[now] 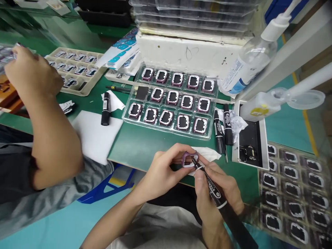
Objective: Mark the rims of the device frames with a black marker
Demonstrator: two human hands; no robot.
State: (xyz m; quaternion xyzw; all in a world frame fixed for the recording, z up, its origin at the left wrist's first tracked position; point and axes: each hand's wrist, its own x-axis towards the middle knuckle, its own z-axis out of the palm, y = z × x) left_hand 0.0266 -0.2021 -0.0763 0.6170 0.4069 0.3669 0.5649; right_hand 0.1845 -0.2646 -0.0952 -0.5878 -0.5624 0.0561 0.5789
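Note:
My left hand (162,171) pinches a small purple watch-case frame (184,161) with a pale inner rim between thumb and fingers. In my right hand (228,186) is a black marker pen (213,190), slanting down to the right. The pen's dark tip meets or nearly meets the frame's inner edge; contact is too small to tell. Some right-hand fingers also reach close to the frame. A white wipe (209,153) lies just behind it on the green table. Farther back, a clear tray (169,128) carries rows of similar purple frames.
Two black markers (228,126) lie right of the tray, beside a white box (263,138) and a pump bottle (250,65). Another tray of frames (282,180) stands at lower right. At left, a co-worker's arm (49,121) extends near a beige tray (83,90) and white foam sheet (97,138).

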